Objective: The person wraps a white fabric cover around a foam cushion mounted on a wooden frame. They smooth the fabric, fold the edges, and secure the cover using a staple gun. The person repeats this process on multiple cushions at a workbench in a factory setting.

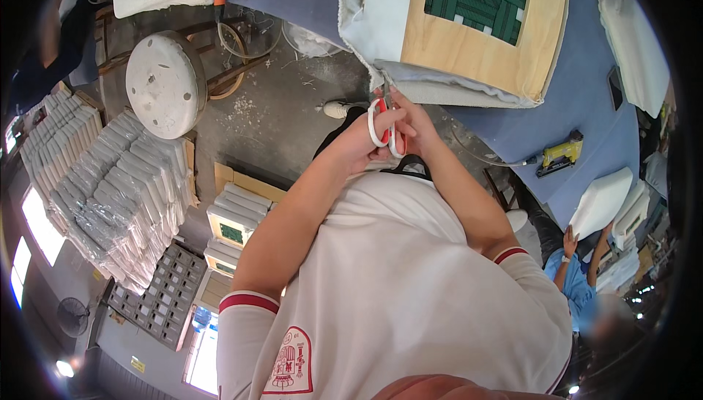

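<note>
left hand (360, 143) closed in red-and-white scissors (386, 125) | right hand (410, 123) fingers curled, apparently gripping scissors too | at white fabric edge of seat cushion (410, 81) on blue table (586, 100)

One scissors (386, 127) (red-handled), one seat frame (480, 23)

A blue-covered workbench (586, 92) carries a wood-framed seat cushion (469, 26) and a yellow staple gun (560, 154).

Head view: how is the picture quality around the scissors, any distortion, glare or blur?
Head view: strong fisheye bending, black corners; the red-and-white scissors and both hands are fairly sharp under even light; bright windows blow out at lower left; the co-worker near the right rim is soft.
</note>
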Motion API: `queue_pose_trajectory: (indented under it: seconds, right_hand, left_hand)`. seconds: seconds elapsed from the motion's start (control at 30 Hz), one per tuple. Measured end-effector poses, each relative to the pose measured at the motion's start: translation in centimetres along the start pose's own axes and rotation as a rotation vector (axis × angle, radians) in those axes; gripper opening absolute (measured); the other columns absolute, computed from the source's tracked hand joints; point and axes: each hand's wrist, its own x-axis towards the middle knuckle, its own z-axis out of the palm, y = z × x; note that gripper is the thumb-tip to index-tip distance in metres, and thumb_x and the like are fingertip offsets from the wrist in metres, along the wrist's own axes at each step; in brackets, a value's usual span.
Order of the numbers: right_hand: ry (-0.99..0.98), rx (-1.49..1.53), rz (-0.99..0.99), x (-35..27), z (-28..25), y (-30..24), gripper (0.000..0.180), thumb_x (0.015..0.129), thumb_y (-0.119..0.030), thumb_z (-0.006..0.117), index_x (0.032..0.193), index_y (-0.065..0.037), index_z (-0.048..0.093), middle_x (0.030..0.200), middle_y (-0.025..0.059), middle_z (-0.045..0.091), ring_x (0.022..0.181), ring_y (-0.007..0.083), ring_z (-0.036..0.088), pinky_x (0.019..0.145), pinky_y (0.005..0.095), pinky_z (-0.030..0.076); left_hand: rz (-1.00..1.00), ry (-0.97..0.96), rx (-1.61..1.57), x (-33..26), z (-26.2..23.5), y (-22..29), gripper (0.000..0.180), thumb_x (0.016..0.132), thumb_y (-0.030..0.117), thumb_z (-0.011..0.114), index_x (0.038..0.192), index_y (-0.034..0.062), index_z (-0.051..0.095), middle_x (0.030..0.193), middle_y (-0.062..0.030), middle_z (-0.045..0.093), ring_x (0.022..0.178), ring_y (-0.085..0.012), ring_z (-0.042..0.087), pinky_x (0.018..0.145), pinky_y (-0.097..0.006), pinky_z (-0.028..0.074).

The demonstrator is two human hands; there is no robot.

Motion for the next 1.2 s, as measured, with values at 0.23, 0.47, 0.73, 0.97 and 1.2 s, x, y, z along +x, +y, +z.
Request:
queue_pose_trajectory:
  seconds: [0.23,0.47,0.73,0.97,1.2]
  right_hand:
    - [0.242,-0.193,-0.207,0.0,2.6,-0.4,0.053,0.112,-0.057,0.061,0.121,-0.007,0.078,0.097,0.0058,0.077,0.092,0.0158,0.071,0.081,0.0346,0.059]
    - [0.684,-1.004,-0.814,-2.7,2.3,-3.1,0.043,0.105,-0.044,0.071,0.095,-0.004,0.081,0.075,0.01,0.072,0.068,0.018,0.064,0.063,0.038,0.047]
    - [0.577,-1.246,-0.599,0.4,0.2,-4.5,0.041,0.102,-0.036,0.072,0.107,0.005,0.078,0.085,0.0139,0.075,0.072,0.0244,0.071,0.068,0.0411,0.055]
    - [0.605,-0.554,-0.349,4.7,2.0,-6.1,0.01,0.102,-0.028,0.073,0.096,-0.023,0.067,0.06,-0.0106,0.041,0.045,0.006,0.03,0.044,0.0267,0.022]
    - [0.919,-1.265,-0.785,3.2,0.9,-7.2,0.017,0.098,-0.026,0.076,0.097,-0.01,0.082,0.066,0.0009,0.066,0.052,0.0179,0.057,0.054,0.0375,0.046]
  left_hand:
    - [0.006,-0.012,0.249,-3.2,-1.3,-0.1,0.04,0.102,0.04,0.072,0.095,0.0018,0.079,0.07,-0.0058,0.071,0.052,-0.0131,0.06,0.047,-0.029,0.037]
    - [0.129,0.476,0.591,-11.1,-12.1,-6.3,0.031,0.096,0.028,0.075,0.091,-0.0022,0.079,0.079,-0.0083,0.075,0.055,-0.0163,0.066,0.054,-0.033,0.051]
    - [-0.154,0.937,0.683,-6.2,-36.2,-36.6,0.046,0.086,0.046,0.074,0.103,0.0055,0.086,0.096,-0.0189,0.083,0.096,-0.0359,0.082,0.089,-0.048,0.062]
    - [-0.09,0.844,-0.223,-5.9,-32.3,-52.2,0.048,0.104,0.047,0.068,0.096,0.0018,0.082,0.083,-0.0132,0.08,0.063,-0.0244,0.074,0.059,-0.041,0.057]
    - [-0.042,0.941,0.022,-3.2,-31.6,-52.5,0.056,0.102,0.052,0.067,0.107,-0.0011,0.084,0.104,-0.0244,0.081,0.094,-0.039,0.08,0.082,-0.048,0.061]
